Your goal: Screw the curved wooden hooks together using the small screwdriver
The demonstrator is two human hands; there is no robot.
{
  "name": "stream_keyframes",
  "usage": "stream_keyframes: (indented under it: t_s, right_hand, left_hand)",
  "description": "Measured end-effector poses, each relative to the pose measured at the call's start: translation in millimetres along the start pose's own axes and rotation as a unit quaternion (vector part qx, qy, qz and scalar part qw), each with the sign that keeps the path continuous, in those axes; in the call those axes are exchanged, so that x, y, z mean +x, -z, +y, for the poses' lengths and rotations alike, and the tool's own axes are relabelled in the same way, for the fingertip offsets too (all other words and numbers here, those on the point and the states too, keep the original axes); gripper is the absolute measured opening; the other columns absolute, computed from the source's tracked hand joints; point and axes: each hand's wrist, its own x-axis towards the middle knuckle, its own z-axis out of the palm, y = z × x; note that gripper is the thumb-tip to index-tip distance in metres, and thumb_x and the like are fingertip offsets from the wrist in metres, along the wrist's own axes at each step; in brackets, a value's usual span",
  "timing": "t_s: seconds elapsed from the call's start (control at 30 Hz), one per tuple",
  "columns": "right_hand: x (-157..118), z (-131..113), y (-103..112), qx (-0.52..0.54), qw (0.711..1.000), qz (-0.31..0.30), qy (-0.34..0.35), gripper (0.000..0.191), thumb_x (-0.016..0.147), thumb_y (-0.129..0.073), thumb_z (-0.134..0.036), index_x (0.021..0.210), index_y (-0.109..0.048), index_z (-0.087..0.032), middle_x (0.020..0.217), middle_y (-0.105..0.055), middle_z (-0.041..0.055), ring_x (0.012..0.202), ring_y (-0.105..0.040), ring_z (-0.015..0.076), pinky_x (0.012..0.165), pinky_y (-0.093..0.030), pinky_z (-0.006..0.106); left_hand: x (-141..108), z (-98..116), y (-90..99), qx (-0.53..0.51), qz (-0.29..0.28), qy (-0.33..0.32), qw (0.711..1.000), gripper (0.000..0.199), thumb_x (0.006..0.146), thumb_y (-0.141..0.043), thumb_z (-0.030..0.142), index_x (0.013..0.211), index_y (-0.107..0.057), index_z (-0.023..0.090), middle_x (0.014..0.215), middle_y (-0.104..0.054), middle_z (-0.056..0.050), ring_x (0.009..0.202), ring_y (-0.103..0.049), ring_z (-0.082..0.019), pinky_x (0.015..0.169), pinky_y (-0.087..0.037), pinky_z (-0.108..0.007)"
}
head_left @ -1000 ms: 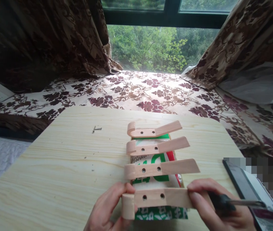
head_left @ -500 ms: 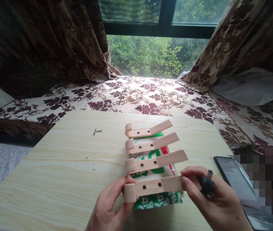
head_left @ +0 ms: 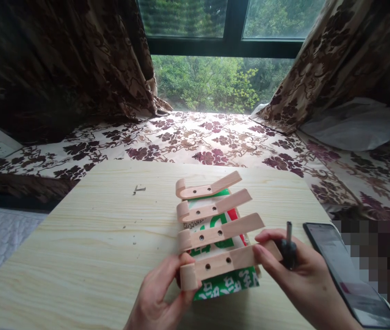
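Note:
Several pale wooden hooks stand in a row on a piece wrapped in green, white and red printed plastic [head_left: 225,284], each hook with two dark screws. My left hand [head_left: 160,286] is closed round the curled end of the nearest wooden hook [head_left: 218,264], at its left. The thumb and forefinger of my right hand [head_left: 291,270] pinch the long flat arm of that same hook. Tucked in my right hand is a dark screwdriver-like tool [head_left: 289,250], its metal shaft pointing up. The farther hooks, such as the farthest hook [head_left: 201,189], are untouched.
Small screws [head_left: 139,189] and dark specks lie on the left of the light wooden table [head_left: 78,247]. A phone [head_left: 349,275] rests at the right edge. Beyond are a floral-covered ledge [head_left: 195,137], curtains and a window.
My right fingers have slid leftward along the nearest hook's arm, so its tip now shows past them. The tool's shaft stands more upright. The view has shifted slightly.

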Motion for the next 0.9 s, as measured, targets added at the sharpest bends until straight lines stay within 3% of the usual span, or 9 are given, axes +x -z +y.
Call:
stream_keyframes:
  t_s: [0.3,0.5,0.63,0.77,0.9]
  right_hand:
    - [-3.1,0.8,3.7,0.036,0.996,-0.072,-0.027,0.014,0.083,-0.057,-0.033,0.079,-0.063,-0.021,0.066,-0.062,0.0002,0.056,-0.057,0.0134,0.048,-0.045,0.021]
    - [-2.3,-2.8,5.8,0.055,0.992,-0.108,-0.030,0.018,0.085,-0.055,-0.035,0.077,-0.061,-0.020,0.055,-0.051,-0.0039,0.046,-0.044,0.0103,0.043,-0.036,0.021]
    - [-0.5,-5.4,5.0,0.064,0.993,-0.096,-0.036,0.020,0.085,-0.055,-0.037,0.077,-0.061,-0.020,0.057,-0.053,-0.0034,0.049,-0.046,0.0111,0.045,-0.037,0.021]
    - [1.6,-7.0,7.8,0.044,0.989,-0.139,-0.028,0.018,0.087,-0.051,-0.034,0.080,-0.059,-0.019,0.061,-0.055,-0.0023,0.054,-0.049,0.0119,0.050,-0.039,0.022]
    - [4.1,-6.2,11.2,-0.020,0.986,-0.162,-0.019,0.021,0.088,-0.048,-0.037,0.080,-0.057,-0.020,0.065,-0.058,-0.0012,0.057,-0.051,0.0126,0.054,-0.039,0.023]
  left_hand:
    - [-6.3,-7.5,-0.4,0.010,0.009,0.005,1.000,0.017,0.082,-0.063,0.030,0.097,-0.063,0.022,0.087,-0.072,0.001,0.076,-0.069,-0.011,0.071,-0.051,-0.011]
    - [-8.8,-9.1,2.1,-0.003,0.005,0.007,1.000,0.020,0.081,-0.065,0.032,0.098,-0.065,0.021,0.090,-0.072,0.000,0.080,-0.069,-0.011,0.074,-0.050,-0.012]
    - [-5.5,-3.0,0.9,-0.015,0.016,0.003,1.000,0.016,0.080,-0.066,0.029,0.093,-0.065,0.020,0.085,-0.072,0.000,0.077,-0.068,-0.011,0.071,-0.050,-0.011]
    - [-6.0,-3.2,-3.8,-0.035,0.026,0.005,0.999,0.016,0.079,-0.067,0.028,0.093,-0.064,0.021,0.082,-0.071,0.002,0.073,-0.067,-0.010,0.069,-0.050,-0.012]
    - [-9.6,-4.4,-5.5,-0.055,0.006,0.054,0.997,0.018,0.079,-0.066,0.034,0.093,-0.065,0.023,0.083,-0.070,0.002,0.074,-0.066,-0.012,0.066,-0.051,-0.015]
